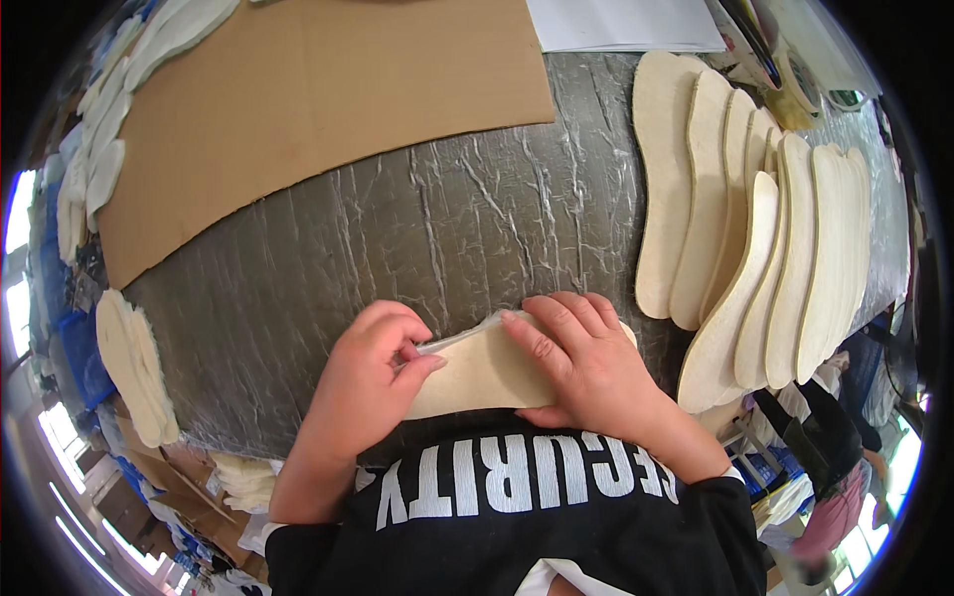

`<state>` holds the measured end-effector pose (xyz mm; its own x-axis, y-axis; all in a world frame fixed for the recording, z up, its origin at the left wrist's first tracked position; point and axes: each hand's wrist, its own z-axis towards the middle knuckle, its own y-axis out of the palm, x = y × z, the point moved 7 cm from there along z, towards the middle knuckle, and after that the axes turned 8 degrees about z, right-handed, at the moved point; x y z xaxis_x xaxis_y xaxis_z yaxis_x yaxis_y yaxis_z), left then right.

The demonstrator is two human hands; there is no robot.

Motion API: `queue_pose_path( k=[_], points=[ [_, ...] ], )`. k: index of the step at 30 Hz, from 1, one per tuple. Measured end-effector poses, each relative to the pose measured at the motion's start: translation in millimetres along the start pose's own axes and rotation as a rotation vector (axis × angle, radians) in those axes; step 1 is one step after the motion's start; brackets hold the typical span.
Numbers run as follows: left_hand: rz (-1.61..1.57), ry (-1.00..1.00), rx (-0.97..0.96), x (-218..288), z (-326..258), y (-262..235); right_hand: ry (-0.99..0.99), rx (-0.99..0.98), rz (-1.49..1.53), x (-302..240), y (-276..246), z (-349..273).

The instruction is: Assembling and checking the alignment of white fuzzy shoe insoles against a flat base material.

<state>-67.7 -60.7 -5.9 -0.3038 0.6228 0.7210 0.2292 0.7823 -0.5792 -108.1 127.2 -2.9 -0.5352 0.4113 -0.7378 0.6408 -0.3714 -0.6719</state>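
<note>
Our left fingers (417, 356) are pinched shut on the thin clear film (459, 338) that lifts off the left end of the cream insole blank (477, 375). Our right fingers (542, 333) lie flat and spread, pressing down on the blank's upper edge rather than gripping it. The left hand (363, 382) curls over the near left corner; the right hand (586, 363) covers the blank's right half.

The blank lies flat on the grey wrinkled tabletop (397, 228), directly under both sets of fingers and close against our body. We judge it light, thin and somewhat flexible, like pressed board or foam, so it would shift or bow if not held down. The film looks flimsy and clingy; a pinch right at its loose corner seems the best hold, with the flat of the other hand anchoring the blank.

Counting outward: one blank under our fingers. To the right of the right fingers is a fanned row of insole blanks (755, 238), about nine, overlapping so we cannot be exact. Left of the left fingers sits a small stack (134, 368) of perhaps two or three. Beyond our fingers lies one sheet of brown cardboard (318, 99), with more white pieces (99, 159) along its far left edge, too bent by the lens to count, and one white sheet (626, 25).
</note>
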Motion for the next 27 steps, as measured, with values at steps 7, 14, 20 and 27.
queue_pose_path(
  k=[7,14,20,27],
  points=[
    [-0.082,-0.164,-0.04,-41,-20,-34,0.049,0.065,-0.017,2,-2,-7],
    [-0.342,-0.259,0.028,-54,-33,-32,-0.029,0.068,-0.08,-16,-12,5],
    [-0.529,-0.194,0.104,-31,-23,-29,-0.349,0.016,0.147,-57,21,50],
    [-0.513,-0.341,0.355,-90,-42,-36,-0.275,0.153,0.23,-56,18,53]
  ],
)
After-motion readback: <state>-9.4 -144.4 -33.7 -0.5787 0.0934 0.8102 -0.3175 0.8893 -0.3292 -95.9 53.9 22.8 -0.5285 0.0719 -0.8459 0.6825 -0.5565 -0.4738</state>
